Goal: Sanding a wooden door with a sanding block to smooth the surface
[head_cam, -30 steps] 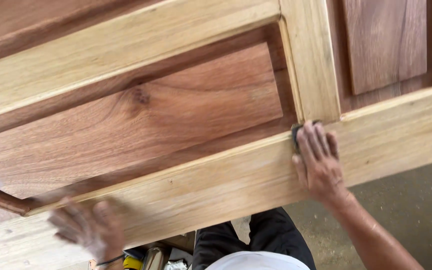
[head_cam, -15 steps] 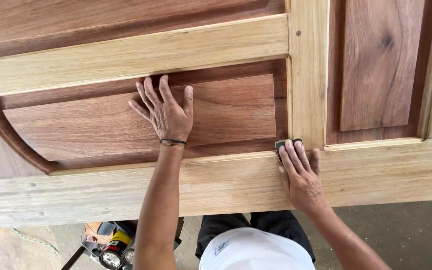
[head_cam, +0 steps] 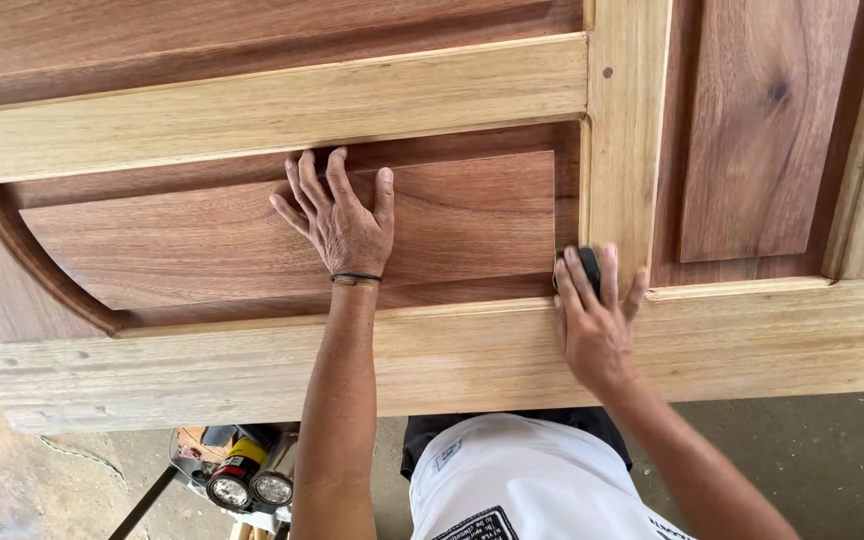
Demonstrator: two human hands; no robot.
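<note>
Dark sanding block [head_cam: 586,268] under right hand [head_cam: 597,325] fingers.

The pale upright stile [head_cam: 620,150] walls off the reddish panel [head_cam: 252,240], whose face lies open leftward

The left hand [head_cam: 344,225] lies flat on the door's [head_cam: 252,110] recessed panel [head_cam: 202,250]. To its right, the right hand [head_cam: 597,325] presses a sanding block [head_cam: 589,268] into the panel's lower right corner, beside the upright stile [head_cam: 624,130], above the bottom rail [head_cam: 202,365].
</note>
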